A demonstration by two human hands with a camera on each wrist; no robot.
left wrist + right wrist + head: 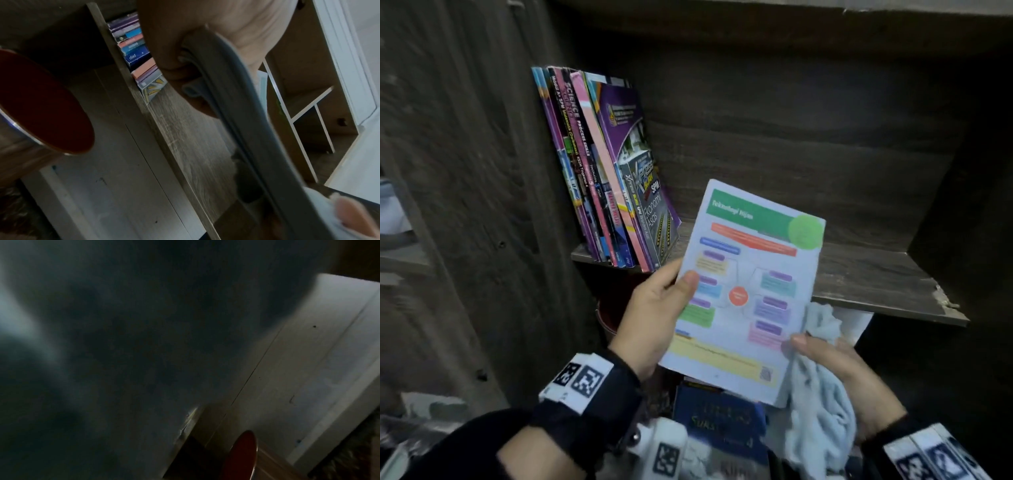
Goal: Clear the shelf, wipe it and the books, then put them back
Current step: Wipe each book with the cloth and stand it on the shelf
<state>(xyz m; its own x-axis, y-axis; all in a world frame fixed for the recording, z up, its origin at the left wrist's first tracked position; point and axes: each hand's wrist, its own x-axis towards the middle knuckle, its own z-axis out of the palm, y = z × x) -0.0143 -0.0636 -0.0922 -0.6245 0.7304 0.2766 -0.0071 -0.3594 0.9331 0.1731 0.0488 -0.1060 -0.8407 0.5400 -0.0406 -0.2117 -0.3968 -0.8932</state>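
Note:
A thin book (750,291) with a coloured chart on its cover is held up in front of the dark wooden shelf (876,284). My left hand (657,308) grips its left edge, thumb on the cover; the left wrist view shows the fingers (185,48) curled round the book's edge (246,121). My right hand (839,363) holds a light blue cloth (822,411) at the book's lower right corner, with its thumb on the cover. The cloth (123,353) fills most of the right wrist view. A row of books (606,171) leans at the shelf's left end.
Below the held book lies a dark blue book (719,418) on a pile. A red round tin (41,100) stands under the shelf on the left. The shelf's front edge is chipped at the right (941,301). The right part of the shelf board is bare.

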